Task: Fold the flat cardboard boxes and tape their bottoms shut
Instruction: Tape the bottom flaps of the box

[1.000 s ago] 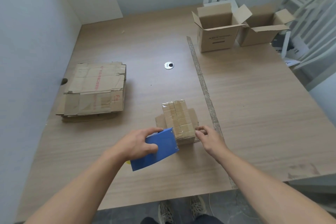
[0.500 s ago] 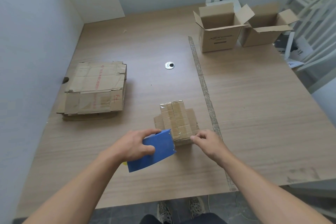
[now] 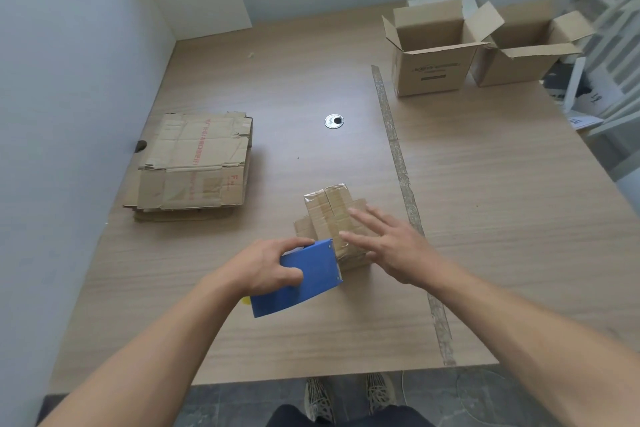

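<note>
The right hand (image 3: 391,250) is shifted from the near corner of the box (image 3: 329,208); it is spread over the top, fingers straight, nothing held. The dispenser (image 3: 304,281) is gripped in the left hand (image 3: 266,267) at the box's near end. The box is set near the front of the table (image 3: 485,218).

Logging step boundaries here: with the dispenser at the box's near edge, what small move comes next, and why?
Probably press the right hand flat onto the small box while the left hand tears the tape: the blue dispenser sits at the box's near edge, and the right hand's straight fingers are over the box.
</note>
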Tool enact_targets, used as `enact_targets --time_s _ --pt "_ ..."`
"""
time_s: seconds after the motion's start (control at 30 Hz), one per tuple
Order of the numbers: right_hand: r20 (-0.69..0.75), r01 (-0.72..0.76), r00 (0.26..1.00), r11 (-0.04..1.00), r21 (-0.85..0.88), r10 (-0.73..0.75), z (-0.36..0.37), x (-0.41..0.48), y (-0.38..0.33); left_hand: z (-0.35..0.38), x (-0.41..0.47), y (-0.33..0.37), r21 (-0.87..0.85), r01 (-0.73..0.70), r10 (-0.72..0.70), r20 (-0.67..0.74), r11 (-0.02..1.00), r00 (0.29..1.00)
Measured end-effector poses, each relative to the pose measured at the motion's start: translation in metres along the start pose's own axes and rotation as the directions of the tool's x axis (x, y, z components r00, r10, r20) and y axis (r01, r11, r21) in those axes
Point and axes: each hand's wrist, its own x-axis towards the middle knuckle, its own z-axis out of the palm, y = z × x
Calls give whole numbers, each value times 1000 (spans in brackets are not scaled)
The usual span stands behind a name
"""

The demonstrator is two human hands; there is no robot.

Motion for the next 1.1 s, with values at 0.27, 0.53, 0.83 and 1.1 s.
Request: enact_targets --time_s 0.27,0.53,0.83,1.1 --pt "69 18 997 995 96 -25 1 11 17 -4 -11 -11 60 -81 82 -20 995 996" --pt "-81 44 996 963 266 -23 13 12 8 -13 -27 -40 190 83 -58 -132 978 990" --pt "39 -52 998 959 277 42 6 15 -1 9 15 -13 331 185 -97 -266 925 959" --pt "-24 -66 996 912 404 83 17 4 -12 47 24 -34 69 236 -193 -379 969 905"
